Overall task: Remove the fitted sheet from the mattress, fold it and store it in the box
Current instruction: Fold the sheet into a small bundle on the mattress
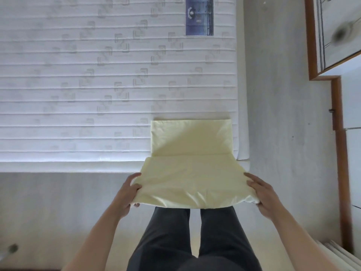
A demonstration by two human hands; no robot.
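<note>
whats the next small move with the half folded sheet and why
Probably carry the near half forward onto the far half. The pale yellow folded sheet hangs off the white quilted mattress, with the left hand and right hand gripping its near corners.

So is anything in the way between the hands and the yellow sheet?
No. The left hand and the right hand are already gripping the near corners of the folded sheet, whose far part lies on the mattress. The box is not in view, so that path cannot be judged.
</note>
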